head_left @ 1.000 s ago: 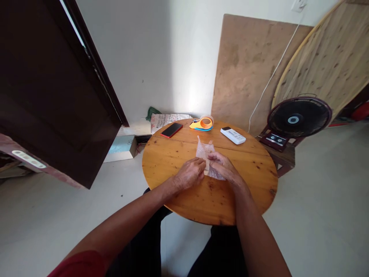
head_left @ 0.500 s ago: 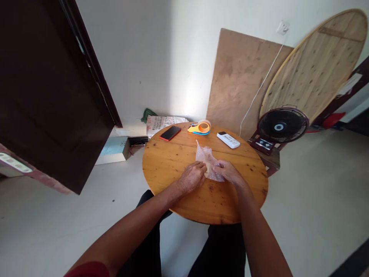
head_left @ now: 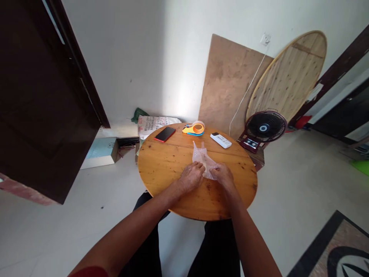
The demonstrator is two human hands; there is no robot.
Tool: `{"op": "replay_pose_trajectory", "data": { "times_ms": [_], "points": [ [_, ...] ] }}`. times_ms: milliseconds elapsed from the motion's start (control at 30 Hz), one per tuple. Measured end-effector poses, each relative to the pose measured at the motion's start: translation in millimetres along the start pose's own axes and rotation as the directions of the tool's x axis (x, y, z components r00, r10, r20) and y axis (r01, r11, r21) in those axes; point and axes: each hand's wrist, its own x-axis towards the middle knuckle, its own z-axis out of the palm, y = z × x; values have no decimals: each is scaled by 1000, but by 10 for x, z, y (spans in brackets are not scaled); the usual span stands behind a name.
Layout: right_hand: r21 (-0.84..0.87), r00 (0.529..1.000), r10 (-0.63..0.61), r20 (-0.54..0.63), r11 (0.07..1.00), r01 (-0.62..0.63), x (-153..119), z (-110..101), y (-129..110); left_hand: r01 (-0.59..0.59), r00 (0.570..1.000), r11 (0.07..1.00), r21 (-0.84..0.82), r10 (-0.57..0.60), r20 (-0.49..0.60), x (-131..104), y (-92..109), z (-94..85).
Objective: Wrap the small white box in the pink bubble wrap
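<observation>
While the thin clear plastic bag lies crumpled near the middle of the round wooden surface, I've got both hands on its near end. My left hand pinches the left edge, fingers curled tight on the film; my right hand has a grip on the right edge the same way. What's inside the bag I can't make out. To do this well, I'd judge: keep the pinch light, pull evenly from both sides, film like this tears or slips easily. Further out, at the far rim, a red phone, an orange tape dispenser and a white remote. Beyond that, a fan on the floor.
</observation>
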Motion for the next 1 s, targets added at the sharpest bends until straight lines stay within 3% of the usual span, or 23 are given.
{"op": "replay_pose_trajectory", "data": {
  "times_ms": [367,433,533,667,800,1000],
  "points": [
    [292,992,-13,-124,955,49,72,64,12,-35,999,999,-35,34,-28,-44,-24,30],
    [433,996,20,-90,901,21,103,61,-53,-44,999,998,-33,44,-22,-46,-28,28],
    [645,997,56,50,761,-75,136,37,-179,-67,998,997,-29,66,-18,-46,-40,30],
    [745,990,27,138,656,-122,135,-25,-309,-91,996,996,-21,91,-10,-42,-60,34],
    [733,994,-24,102,678,-59,140,-50,-378,-114,993,993,-13,114,-10,-50,-77,21],
    [581,999,-35,10,813,23,208,35,-410,-76,997,997,-30,76,2,-77,-86,-24]
  ]
}}
